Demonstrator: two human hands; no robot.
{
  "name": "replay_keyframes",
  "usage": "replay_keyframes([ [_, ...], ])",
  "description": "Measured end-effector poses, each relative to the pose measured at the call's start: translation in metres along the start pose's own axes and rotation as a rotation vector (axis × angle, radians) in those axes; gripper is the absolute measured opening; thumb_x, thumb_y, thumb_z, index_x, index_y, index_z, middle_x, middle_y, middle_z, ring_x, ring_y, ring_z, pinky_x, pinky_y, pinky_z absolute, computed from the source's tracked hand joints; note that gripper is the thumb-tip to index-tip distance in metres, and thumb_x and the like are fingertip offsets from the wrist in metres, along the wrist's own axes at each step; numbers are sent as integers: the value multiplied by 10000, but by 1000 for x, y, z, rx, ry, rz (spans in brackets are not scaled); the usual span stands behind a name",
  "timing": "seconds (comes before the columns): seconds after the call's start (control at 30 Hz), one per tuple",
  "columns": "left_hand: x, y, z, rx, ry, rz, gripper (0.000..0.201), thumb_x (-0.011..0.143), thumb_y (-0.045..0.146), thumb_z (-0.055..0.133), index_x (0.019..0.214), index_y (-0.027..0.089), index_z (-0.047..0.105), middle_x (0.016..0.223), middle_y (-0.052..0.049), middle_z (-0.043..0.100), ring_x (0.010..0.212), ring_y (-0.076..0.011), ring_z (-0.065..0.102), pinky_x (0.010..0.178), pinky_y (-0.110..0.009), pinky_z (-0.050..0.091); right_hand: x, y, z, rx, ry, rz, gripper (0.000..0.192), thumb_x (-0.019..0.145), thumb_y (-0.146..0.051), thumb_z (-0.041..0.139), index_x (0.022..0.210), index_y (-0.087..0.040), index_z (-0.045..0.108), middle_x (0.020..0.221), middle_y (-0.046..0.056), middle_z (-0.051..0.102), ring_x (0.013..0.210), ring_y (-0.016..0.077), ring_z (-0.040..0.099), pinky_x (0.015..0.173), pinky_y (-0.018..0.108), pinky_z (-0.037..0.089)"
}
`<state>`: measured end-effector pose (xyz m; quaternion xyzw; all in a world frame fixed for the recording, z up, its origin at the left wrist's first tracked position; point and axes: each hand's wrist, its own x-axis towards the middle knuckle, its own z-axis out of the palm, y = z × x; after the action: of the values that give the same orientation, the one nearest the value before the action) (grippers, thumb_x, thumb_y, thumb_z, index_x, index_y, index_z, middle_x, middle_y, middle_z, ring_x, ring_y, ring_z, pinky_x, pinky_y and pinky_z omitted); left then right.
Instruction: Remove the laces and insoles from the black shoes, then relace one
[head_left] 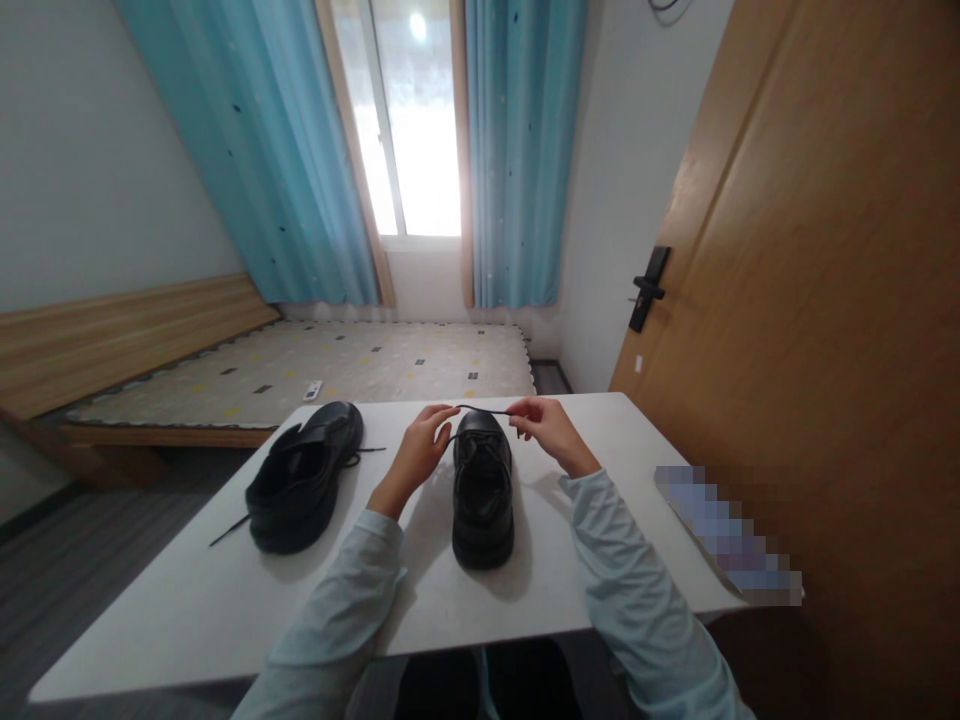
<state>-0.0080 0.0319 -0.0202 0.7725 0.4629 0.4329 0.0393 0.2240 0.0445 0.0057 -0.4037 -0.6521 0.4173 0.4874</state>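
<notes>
A black shoe (pixel 483 540) stands upright in the middle of the white table, its heel toward me and its toe pointing away. Above the toe a thin dark shoelace (pixel 486 410) is stretched between my two hands. My left hand (pixel 424 440), just left of the shoe, pinches one stretch of the lace. On the other side my right hand (pixel 551 428) has its fingers closed on the lace, with a short end hanging below them. Further left lies a second black shoe (pixel 292 525), turned at an angle, its loose lace ends spread on the table.
The white table (pixel 180 610) reaches from my lap toward the bed (pixel 390 360), where a small white remote (pixel 313 390) lies. At the table's right edge is a blurred flat sheet (pixel 724 535). A wooden door (pixel 810 300) stands at the right.
</notes>
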Motion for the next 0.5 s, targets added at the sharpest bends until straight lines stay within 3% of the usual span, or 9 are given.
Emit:
replay_keyframes([
  [0.5,1,1,-5,57,49,-28,309,869,170,438,1107,189,634,1109,-90,590,1027,-195,593,951,-376,476,-2,-1,3,-67,-32,22,213,632,-279,658,784,-130,645,646,19,629,502,98,547,403,191,401],
])
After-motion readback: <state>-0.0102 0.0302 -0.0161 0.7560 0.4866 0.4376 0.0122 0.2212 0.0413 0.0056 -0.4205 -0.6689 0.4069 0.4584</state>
